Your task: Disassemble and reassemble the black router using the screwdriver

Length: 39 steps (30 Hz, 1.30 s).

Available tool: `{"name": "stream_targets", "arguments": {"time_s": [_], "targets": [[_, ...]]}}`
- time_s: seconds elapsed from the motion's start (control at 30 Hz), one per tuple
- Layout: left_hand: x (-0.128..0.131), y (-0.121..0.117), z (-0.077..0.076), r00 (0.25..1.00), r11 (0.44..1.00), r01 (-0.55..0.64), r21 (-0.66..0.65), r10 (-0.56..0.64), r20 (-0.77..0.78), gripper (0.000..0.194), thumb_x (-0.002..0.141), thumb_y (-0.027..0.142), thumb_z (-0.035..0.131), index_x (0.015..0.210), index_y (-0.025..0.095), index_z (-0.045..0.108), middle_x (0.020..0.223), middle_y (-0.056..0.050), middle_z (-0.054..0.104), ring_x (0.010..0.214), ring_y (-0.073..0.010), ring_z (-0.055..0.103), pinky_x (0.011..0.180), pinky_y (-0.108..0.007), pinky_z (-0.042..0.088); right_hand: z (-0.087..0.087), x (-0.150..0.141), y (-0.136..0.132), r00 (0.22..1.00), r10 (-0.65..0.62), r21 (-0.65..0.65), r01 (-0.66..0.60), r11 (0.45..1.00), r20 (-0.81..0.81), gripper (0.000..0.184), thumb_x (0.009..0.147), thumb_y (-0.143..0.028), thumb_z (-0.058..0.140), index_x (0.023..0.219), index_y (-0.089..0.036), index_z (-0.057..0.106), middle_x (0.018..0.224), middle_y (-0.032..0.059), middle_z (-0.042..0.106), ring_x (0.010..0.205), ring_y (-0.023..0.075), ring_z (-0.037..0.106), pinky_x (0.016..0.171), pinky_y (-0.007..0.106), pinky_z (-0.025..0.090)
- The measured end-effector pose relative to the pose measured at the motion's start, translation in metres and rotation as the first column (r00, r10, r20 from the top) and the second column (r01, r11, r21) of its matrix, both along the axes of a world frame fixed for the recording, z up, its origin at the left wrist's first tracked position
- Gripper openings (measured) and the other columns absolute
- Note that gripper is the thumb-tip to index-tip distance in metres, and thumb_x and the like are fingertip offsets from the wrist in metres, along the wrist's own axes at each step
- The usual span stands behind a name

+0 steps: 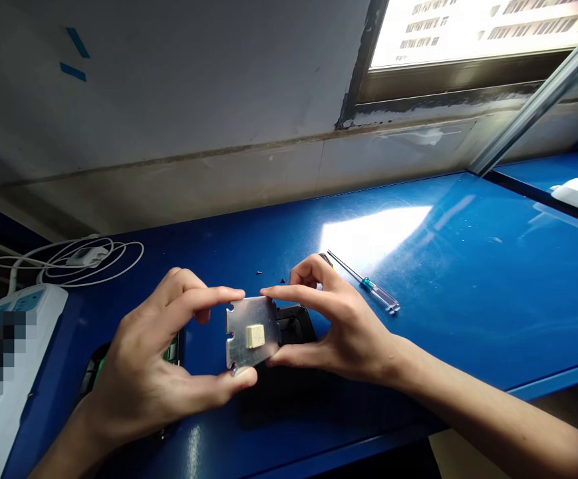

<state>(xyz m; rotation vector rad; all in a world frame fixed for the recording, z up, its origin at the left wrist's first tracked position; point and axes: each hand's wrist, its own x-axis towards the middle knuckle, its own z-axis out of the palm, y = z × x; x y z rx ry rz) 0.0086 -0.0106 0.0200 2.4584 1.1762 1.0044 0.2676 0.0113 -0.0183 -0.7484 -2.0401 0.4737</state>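
A small metal plate (pixel 241 316) with notches along its left edge is held up between both hands. Stuck on its face is a pale yellow square block (pixel 255 336). My left hand (pixel 163 352) pinches the plate's left side, forefinger on top and thumb below. On the other side my right hand (pixel 341 319) grips its top and bottom edges the same way. Behind and below the plate lies a black plastic housing (pixel 296 322), partly hidden by the hands. A green circuit board (pixel 173 349) shows in part behind my left hand.
A screwdriver with a clear handle (pixel 381 297) lies to the right on the blue table (pixel 458 286). Tiny dark screws (pixel 283 280) lie beyond the hands. A coiled white cable (pixel 119 273) and a white device (pixel 44 306) are at the left. A wall (pixel 219 193) borders the back.
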Motion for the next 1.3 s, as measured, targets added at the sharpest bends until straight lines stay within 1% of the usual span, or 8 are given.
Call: {"name": "stream_targets", "arguments": {"time_s": [0.27,0.43,0.63,0.93,1.07,1.13,1.2,1.3], "targets": [[0.004,0.010,0.002,0.982,1.000,-0.003,0.008,0.005,-0.186,0.044,0.081,0.028,0.080,0.121,0.028,0.062,0.094,0.001,0.055,0.084,-0.0197,0.053,0.072,-0.032,0.047,0.012,0.012,0.001,0.997,-0.006,-0.059,0.011,0.998,0.079,0.057,0.075,-0.038,0.092,0.125,-0.020,0.072,0.105,0.0061,0.051,0.095,0.0192,0.057,0.077,0.035,0.058],[0.013,0.006,-0.001,0.966,0.983,-0.021,-0.182,-0.027,-0.258,0.037,0.077,0.030,0.079,0.110,0.026,0.063,0.095,0.000,0.058,0.090,-0.0235,0.053,0.074,-0.036,0.049,0.018,0.015,-0.002,0.959,0.057,-0.204,0.000,0.979,0.277,0.052,0.074,-0.034,0.087,0.119,-0.018,0.068,0.115,0.0100,0.055,0.104,0.0229,0.059,0.088,0.042,0.060],[0.025,0.003,-0.007,0.930,0.925,-0.071,-0.373,-0.074,-0.360,0.025,0.078,0.033,0.075,0.098,0.024,0.062,0.097,-0.002,0.060,0.093,-0.0270,0.053,0.075,-0.042,0.051,0.020,0.013,-0.003,0.851,0.073,-0.191,0.033,0.981,0.520,0.045,0.076,-0.040,0.081,0.112,-0.015,0.069,0.116,0.0133,0.058,0.096,0.0265,0.058,0.084,0.050,0.058],[0.027,0.002,-0.008,0.920,0.925,-0.044,-0.377,-0.110,-0.377,0.026,0.080,0.033,0.077,0.100,0.023,0.063,0.096,-0.002,0.060,0.091,-0.0269,0.054,0.076,-0.043,0.050,0.020,0.016,-0.004,0.816,0.084,-0.192,0.034,0.981,0.572,0.045,0.074,-0.044,0.084,0.106,-0.017,0.070,0.116,0.0131,0.059,0.095,0.0275,0.055,0.082,0.049,0.058],[0.027,0.002,-0.008,0.918,0.929,-0.033,-0.368,-0.118,-0.379,0.029,0.081,0.034,0.080,0.103,0.023,0.064,0.097,-0.002,0.060,0.090,-0.0262,0.054,0.074,-0.042,0.050,0.021,0.018,-0.003,0.836,0.094,-0.162,-0.006,0.987,0.540,0.050,0.076,-0.051,0.084,0.110,-0.017,0.070,0.116,0.0132,0.061,0.097,0.0274,0.058,0.082,0.048,0.059],[0.027,0.001,-0.009,0.918,0.930,-0.033,-0.365,-0.116,-0.380,0.031,0.081,0.037,0.081,0.103,0.023,0.064,0.097,-0.002,0.060,0.089,-0.0256,0.054,0.074,-0.041,0.051,0.020,0.019,-0.001,0.864,0.028,-0.114,0.034,0.993,0.503,0.040,0.085,-0.047,0.077,0.113,-0.019,0.070,0.114,0.0129,0.063,0.099,0.0275,0.060,0.084,0.047,0.059],[0.026,0.001,-0.009,0.918,0.931,-0.040,-0.362,-0.109,-0.382,0.032,0.082,0.041,0.081,0.103,0.024,0.064,0.097,-0.002,0.061,0.088,-0.0250,0.054,0.072,-0.041,0.051,0.017,0.021,0.004,0.877,-0.129,-0.035,0.163,0.986,0.463,0.024,0.096,-0.037,0.065,0.112,-0.020,0.070,0.111,0.0121,0.066,0.100,0.0265,0.063,0.083,0.044,0.058],[0.025,0.000,-0.010,0.920,0.934,-0.040,-0.355,-0.104,-0.378,0.033,0.083,0.044,0.081,0.104,0.025,0.064,0.097,-0.001,0.061,0.087,-0.0250,0.055,0.072,-0.041,0.051,0.012,0.025,0.013,0.776,-0.409,0.059,0.437,0.898,0.481,0.021,0.100,-0.032,0.059,0.112,-0.018,0.069,0.110,0.0122,0.069,0.089,0.0241,0.068,0.076,0.040,0.057]]}}
